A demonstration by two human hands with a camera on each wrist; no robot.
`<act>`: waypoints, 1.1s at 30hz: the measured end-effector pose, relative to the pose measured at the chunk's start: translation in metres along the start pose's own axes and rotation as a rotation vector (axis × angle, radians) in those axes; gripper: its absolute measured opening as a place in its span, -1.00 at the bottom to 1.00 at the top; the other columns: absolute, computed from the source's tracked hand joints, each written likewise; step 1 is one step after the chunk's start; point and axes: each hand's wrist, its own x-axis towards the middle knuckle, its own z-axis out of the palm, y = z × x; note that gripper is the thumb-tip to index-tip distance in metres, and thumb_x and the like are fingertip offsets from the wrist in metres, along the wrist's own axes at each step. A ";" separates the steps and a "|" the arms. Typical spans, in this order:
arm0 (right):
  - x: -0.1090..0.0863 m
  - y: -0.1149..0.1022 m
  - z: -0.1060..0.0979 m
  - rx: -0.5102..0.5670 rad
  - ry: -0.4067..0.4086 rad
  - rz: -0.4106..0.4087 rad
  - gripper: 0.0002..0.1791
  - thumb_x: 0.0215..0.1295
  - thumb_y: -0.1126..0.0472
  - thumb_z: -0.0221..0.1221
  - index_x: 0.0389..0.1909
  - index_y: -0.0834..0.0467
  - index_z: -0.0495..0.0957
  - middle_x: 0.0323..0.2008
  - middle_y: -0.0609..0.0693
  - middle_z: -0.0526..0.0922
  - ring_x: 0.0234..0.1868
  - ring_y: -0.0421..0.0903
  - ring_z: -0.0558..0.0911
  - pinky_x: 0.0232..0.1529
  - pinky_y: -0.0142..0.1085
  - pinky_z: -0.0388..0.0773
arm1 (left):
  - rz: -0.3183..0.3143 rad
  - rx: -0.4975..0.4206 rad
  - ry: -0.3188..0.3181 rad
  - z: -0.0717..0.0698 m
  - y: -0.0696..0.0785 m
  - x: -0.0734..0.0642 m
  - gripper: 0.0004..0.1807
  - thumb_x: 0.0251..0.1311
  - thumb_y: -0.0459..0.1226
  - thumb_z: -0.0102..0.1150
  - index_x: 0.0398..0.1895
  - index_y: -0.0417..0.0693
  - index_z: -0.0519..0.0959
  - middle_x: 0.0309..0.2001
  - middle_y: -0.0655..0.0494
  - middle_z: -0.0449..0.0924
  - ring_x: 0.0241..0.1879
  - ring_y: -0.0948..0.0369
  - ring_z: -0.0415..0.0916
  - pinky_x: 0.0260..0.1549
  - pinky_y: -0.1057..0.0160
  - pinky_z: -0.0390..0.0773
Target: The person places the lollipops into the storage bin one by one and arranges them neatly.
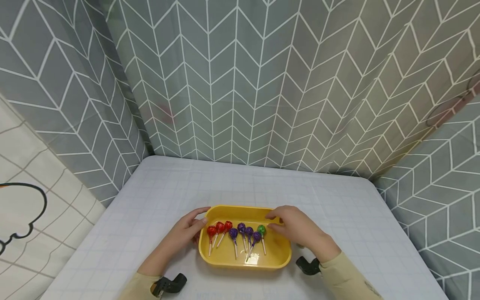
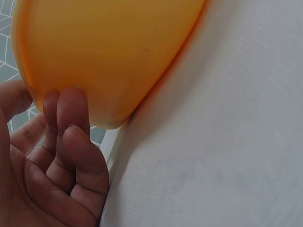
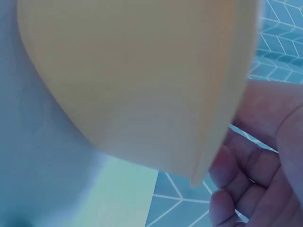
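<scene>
A yellow tray (image 1: 215,261) lies on the table with lollipops in it. Three red lollipops (image 1: 220,227) are at its left, several purple lollipops (image 1: 233,233) in the middle and one green lollipop (image 1: 261,230) toward the right. My left hand (image 1: 185,230) holds the tray's left end, thumb at the rim and other fingers against the outer wall in the left wrist view. Over the tray's right end is my right hand (image 1: 300,225), its thumb and index finger apart near the green lollipop. In the right wrist view the rim partly hides the right thumb.
A white cloth with faint grid lines covers the table (image 1: 172,179). Grey curtains (image 1: 240,83) with white chevron lines stand behind and at the sides. Black wrist devices (image 1: 308,266) sit below both hands, near the tray's front corners.
</scene>
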 end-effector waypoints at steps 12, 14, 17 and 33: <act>-0.014 0.011 -0.009 0.071 0.090 0.058 -0.72 0.28 0.13 0.33 -0.02 0.08 0.69 -0.12 -0.12 0.68 -0.27 -0.15 0.53 -0.35 -0.37 0.50 | 0.006 0.010 -0.004 0.000 -0.003 0.001 -0.52 0.44 -0.05 0.06 0.39 0.20 0.37 -0.48 -0.05 0.59 -0.57 0.07 0.47 -0.55 0.20 0.57; -0.017 0.014 -0.010 0.075 0.112 0.067 -0.72 0.27 0.13 0.34 0.00 0.06 0.69 -0.11 -0.13 0.68 -0.27 -0.15 0.53 -0.33 -0.33 0.51 | 0.010 0.010 -0.006 0.000 -0.003 0.001 -0.52 0.44 -0.04 0.06 0.39 0.21 0.37 -0.48 -0.05 0.59 -0.57 0.07 0.48 -0.55 0.19 0.57; -0.022 0.019 -0.012 0.082 0.145 0.086 -0.70 0.26 0.12 0.35 0.00 0.01 0.68 -0.09 -0.16 0.67 -0.26 -0.18 0.54 -0.22 -0.24 0.55 | 0.015 0.008 -0.009 0.000 -0.002 0.001 -0.52 0.44 -0.03 0.07 0.38 0.21 0.37 -0.47 -0.05 0.59 -0.56 0.07 0.48 -0.55 0.20 0.56; -0.049 0.046 -0.011 0.160 0.200 0.213 -0.69 0.21 0.12 0.38 -0.02 0.02 0.69 -0.15 -0.09 0.68 -0.29 -0.21 0.56 -0.23 -0.29 0.58 | 0.016 0.008 -0.021 -0.001 -0.002 0.001 -0.51 0.45 -0.03 0.05 0.40 0.19 0.35 -0.43 -0.04 0.62 -0.56 0.07 0.48 -0.55 0.20 0.55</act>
